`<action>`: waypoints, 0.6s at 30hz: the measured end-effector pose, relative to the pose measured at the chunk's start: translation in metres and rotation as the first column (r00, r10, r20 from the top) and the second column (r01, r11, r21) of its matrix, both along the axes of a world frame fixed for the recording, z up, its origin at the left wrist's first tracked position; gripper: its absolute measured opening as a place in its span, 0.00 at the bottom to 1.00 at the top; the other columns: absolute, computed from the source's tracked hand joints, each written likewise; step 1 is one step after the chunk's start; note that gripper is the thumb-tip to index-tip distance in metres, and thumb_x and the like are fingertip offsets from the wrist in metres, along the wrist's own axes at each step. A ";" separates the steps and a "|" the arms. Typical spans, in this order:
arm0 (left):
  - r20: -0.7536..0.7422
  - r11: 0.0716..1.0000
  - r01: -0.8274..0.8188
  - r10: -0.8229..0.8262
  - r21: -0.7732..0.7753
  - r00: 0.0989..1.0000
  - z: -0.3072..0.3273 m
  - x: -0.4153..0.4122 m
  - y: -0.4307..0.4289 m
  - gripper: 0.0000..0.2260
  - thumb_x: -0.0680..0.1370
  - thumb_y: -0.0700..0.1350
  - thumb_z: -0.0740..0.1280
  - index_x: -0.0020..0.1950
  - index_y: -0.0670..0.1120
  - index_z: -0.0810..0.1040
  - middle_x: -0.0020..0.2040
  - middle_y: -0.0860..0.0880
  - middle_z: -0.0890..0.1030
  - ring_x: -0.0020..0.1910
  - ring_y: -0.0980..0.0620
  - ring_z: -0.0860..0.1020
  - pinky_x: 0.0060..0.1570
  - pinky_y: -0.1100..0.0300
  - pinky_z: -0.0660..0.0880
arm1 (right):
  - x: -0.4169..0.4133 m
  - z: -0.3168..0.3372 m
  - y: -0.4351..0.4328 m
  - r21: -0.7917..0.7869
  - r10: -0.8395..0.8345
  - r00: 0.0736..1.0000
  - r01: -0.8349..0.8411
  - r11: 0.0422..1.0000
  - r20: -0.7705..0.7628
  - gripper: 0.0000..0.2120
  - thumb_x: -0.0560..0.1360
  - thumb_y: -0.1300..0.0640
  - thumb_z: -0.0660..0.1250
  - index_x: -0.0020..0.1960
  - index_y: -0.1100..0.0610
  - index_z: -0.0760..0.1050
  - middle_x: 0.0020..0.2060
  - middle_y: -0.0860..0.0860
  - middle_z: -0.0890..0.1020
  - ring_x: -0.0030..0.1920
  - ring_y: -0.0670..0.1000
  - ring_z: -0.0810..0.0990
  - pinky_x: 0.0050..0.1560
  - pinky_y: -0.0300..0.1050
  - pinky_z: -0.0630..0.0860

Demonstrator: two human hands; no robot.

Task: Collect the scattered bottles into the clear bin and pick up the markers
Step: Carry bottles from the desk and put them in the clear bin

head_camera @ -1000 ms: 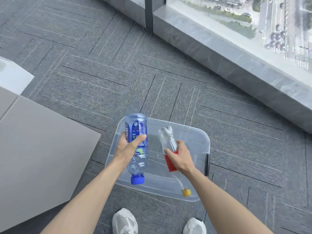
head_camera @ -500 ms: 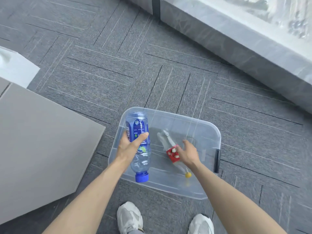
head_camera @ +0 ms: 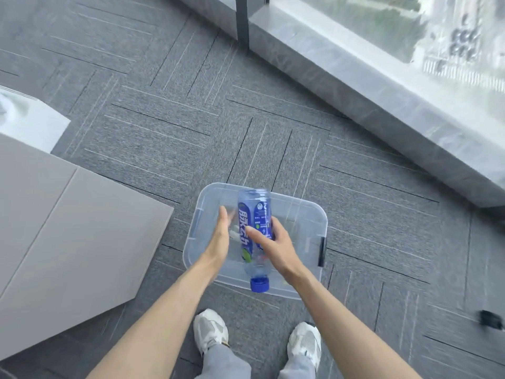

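A clear plastic bin (head_camera: 300, 207) stands on the carpet in front of my feet. Over it hangs a blue-labelled bottle (head_camera: 255, 214), its blue cap pointing toward me past the near rim. My right hand (head_camera: 274, 246) grips the bottle, thumb across the label and fingers round its right side. To the left of the bottle my left hand (head_camera: 220, 239) is held with straight fingers and holds nothing. Only faint white and red bits of another bottle show inside the bin, under the hands. No marker is in view.
A large grey panel (head_camera: 68, 242) covers the floor at the left, with a white object (head_camera: 30, 124) behind it. A stone window ledge (head_camera: 382, 105) runs along the right. A small black object (head_camera: 489, 320) lies on the carpet at the right. My white shoes (head_camera: 210, 330) stand just before the bin.
My right hand let the red-labelled bottle drop into the bin, then took hold of the blue bottle. My left hand let go of the blue bottle and opened.
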State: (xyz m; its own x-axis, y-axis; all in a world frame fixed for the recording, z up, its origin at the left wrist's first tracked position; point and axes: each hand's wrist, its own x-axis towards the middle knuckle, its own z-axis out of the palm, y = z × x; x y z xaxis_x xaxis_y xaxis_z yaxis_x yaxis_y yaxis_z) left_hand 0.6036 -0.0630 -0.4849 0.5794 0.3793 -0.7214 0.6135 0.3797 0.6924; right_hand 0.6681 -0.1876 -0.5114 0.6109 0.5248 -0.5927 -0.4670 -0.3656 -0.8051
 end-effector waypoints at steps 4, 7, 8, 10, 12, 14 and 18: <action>-0.076 0.983 -0.110 0.122 0.147 0.990 -0.024 -0.021 0.032 0.26 0.84 0.57 0.41 0.76 0.50 0.63 0.73 0.48 0.69 0.75 0.50 0.62 0.74 0.49 0.52 | 0.002 -0.018 -0.011 -0.154 0.030 0.995 -0.015 0.988 0.091 0.20 0.72 0.44 0.75 0.61 0.46 0.75 0.52 0.44 0.84 0.52 0.44 0.83 0.58 0.44 0.78; -0.128 0.966 -0.149 0.178 0.209 0.976 -0.048 -0.037 0.050 0.24 0.83 0.57 0.45 0.73 0.50 0.68 0.70 0.48 0.73 0.71 0.49 0.67 0.73 0.45 0.58 | 0.005 -0.035 -0.012 -0.290 0.109 0.976 -0.051 0.956 0.187 0.23 0.70 0.39 0.72 0.60 0.47 0.74 0.50 0.45 0.83 0.51 0.46 0.82 0.56 0.48 0.77; -0.143 0.966 -0.150 0.183 0.212 0.973 -0.055 -0.041 0.053 0.24 0.83 0.57 0.45 0.72 0.51 0.68 0.69 0.49 0.74 0.70 0.50 0.68 0.73 0.45 0.59 | 0.008 -0.042 -0.011 -0.333 0.143 0.966 -0.066 0.941 0.214 0.25 0.68 0.37 0.71 0.60 0.48 0.73 0.50 0.46 0.83 0.51 0.49 0.81 0.56 0.50 0.77; -0.158 0.967 -0.131 0.168 0.218 0.973 -0.069 -0.043 0.054 0.25 0.80 0.60 0.47 0.72 0.51 0.69 0.68 0.51 0.75 0.69 0.50 0.69 0.72 0.43 0.60 | 0.014 -0.058 -0.007 -0.413 0.245 0.933 -0.121 0.903 0.264 0.30 0.67 0.36 0.67 0.64 0.49 0.70 0.53 0.49 0.80 0.54 0.52 0.79 0.58 0.53 0.75; -0.146 0.968 -0.124 0.158 0.217 0.977 -0.084 -0.037 0.053 0.25 0.80 0.60 0.48 0.71 0.51 0.70 0.67 0.51 0.75 0.69 0.51 0.70 0.72 0.43 0.60 | 0.021 -0.075 0.000 -0.506 0.384 0.876 -0.199 0.839 0.292 0.36 0.68 0.38 0.63 0.72 0.50 0.64 0.57 0.53 0.76 0.60 0.55 0.75 0.61 0.55 0.73; -0.134 0.970 -0.124 0.155 0.211 0.979 -0.101 -0.028 0.051 0.24 0.81 0.59 0.49 0.70 0.51 0.70 0.66 0.51 0.76 0.69 0.50 0.70 0.72 0.44 0.61 | 0.029 -0.092 0.006 -0.590 0.507 0.815 -0.269 0.761 0.282 0.39 0.71 0.41 0.62 0.78 0.52 0.56 0.61 0.55 0.72 0.63 0.57 0.71 0.64 0.55 0.70; -0.148 0.971 -0.110 0.143 0.212 0.979 -0.138 -0.012 0.048 0.30 0.73 0.64 0.49 0.69 0.52 0.72 0.65 0.52 0.78 0.68 0.51 0.71 0.72 0.42 0.61 | 0.041 -0.138 0.009 -0.679 0.638 0.704 -0.305 0.668 0.311 0.39 0.74 0.44 0.64 0.80 0.52 0.52 0.63 0.56 0.70 0.64 0.58 0.68 0.64 0.54 0.70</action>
